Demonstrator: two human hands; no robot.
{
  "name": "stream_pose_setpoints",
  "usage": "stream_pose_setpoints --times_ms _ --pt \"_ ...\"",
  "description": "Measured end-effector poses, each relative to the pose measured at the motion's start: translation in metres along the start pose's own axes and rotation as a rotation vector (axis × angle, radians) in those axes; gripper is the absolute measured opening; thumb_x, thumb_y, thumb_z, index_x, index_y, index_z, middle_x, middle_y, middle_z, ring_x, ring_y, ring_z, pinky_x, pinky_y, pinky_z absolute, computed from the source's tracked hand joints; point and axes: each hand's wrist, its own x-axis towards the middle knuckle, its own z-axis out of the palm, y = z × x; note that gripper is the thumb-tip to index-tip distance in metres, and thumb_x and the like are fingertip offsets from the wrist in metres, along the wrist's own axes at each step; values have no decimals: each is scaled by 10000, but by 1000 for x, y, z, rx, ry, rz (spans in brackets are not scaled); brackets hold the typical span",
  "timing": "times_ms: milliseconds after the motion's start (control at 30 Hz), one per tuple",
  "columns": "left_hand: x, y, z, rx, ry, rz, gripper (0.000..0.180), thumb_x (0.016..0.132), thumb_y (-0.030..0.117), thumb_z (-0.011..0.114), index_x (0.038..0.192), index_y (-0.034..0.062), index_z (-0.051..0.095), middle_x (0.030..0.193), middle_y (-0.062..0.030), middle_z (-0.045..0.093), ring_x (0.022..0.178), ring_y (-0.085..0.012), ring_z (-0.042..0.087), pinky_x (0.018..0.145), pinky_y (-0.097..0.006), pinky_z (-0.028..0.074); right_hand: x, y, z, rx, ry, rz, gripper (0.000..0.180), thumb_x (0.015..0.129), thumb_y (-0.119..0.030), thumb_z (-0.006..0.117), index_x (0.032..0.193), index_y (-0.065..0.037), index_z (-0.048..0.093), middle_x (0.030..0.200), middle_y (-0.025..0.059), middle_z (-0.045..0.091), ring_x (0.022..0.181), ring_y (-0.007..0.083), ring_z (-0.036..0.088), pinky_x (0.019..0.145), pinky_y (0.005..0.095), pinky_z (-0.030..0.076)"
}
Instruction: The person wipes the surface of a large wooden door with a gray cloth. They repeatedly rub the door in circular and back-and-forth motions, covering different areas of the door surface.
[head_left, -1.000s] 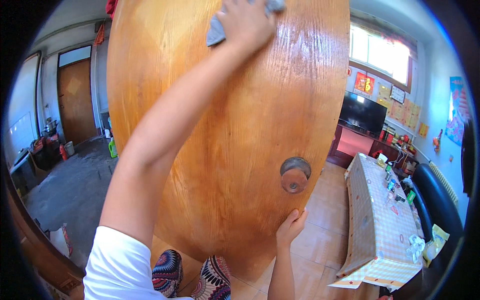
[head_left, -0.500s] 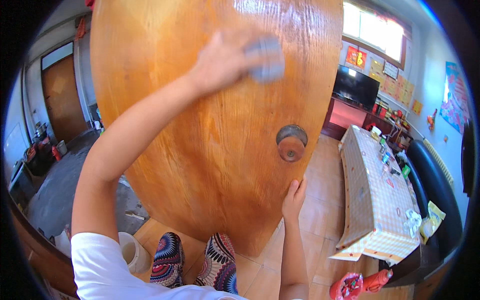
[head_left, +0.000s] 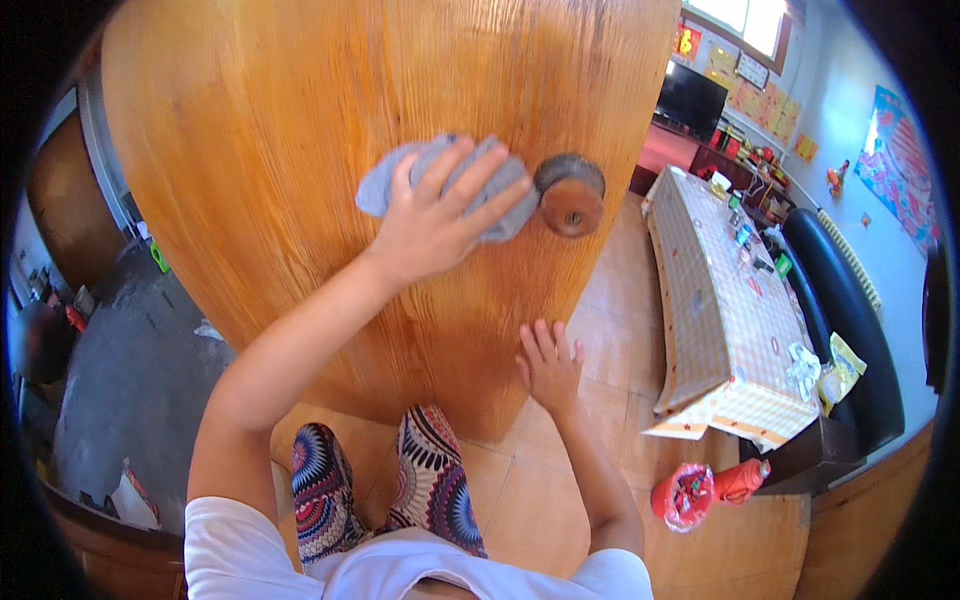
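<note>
A varnished wooden door (head_left: 300, 230) stands in front of me. My left hand (head_left: 430, 220) presses a folded grey cloth (head_left: 385, 185) against its face, fingers spread over the cloth. The cloth reaches the left side of a round wooden doorknob (head_left: 572, 207) with a dark base. Lower down, my right hand (head_left: 552, 368) is open at the door's right edge, its fingers apart and holding nothing. Whether its fingertips touch the wood I cannot tell.
To the right stands a long table with a checked tablecloth (head_left: 700, 300), beside a dark sofa (head_left: 850, 320). A red-lined bin (head_left: 688, 498) and a red thermos flask (head_left: 740, 482) are on the tiled floor. A dark grey floor (head_left: 140, 370) lies left of the door.
My left hand and the cloth have come down the door to beside the knob. My right hand's fingers have spread at the door edge. The whole view has shifted.
</note>
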Motion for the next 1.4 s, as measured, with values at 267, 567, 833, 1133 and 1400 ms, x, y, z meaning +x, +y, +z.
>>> stream_pose_setpoints --times_ms 267,567,833,1133,1400 --pt "-181 62 7 -80 -336 280 555 904 238 583 1443 370 564 1590 10 433 1430 -255 405 1057 -561 396 110 38 -26 197 223 180 521 978 -316 627 1491 -270 551 1647 142 350 1490 394 363 1146 552 292" --pt "28 -80 -21 156 101 -325 599 790 146 738 1366 290 654 1445 -123 542 1349 -337 485 988 -500 419 52 9 11 522 401 386 558 1003 -278 627 1495 -49 497 1606 223 310 1361 443 456 1077 529 388" --pt "61 5 7 154 190 -450 599 853 200 681 1432 312 577 1563 -68 436 1383 -350 417 989 -583 373 103 12 8 1106 341 855 642 1105 -518 331 881 41 553 764 86 567 749 174 493 665 395 411" --pt "-143 87 24 -153 -259 155 621 852 228 661 1456 340 571 1565 -22 450 1361 -278 461 998 -527 427 108 9 7 1118 346 864 652 1101 -524 349 976 55 619 796 82 612 781 162 529 700 354 450" --pt "124 -79 -26 41 244 -201 493 877 124 623 1351 260 634 1454 -115 511 1258 -346 512 957 -535 427 101 15 13 1090 411 909 585 1102 -499 370 756 -31 425 695 17 397 712 139 390 603 370 332"
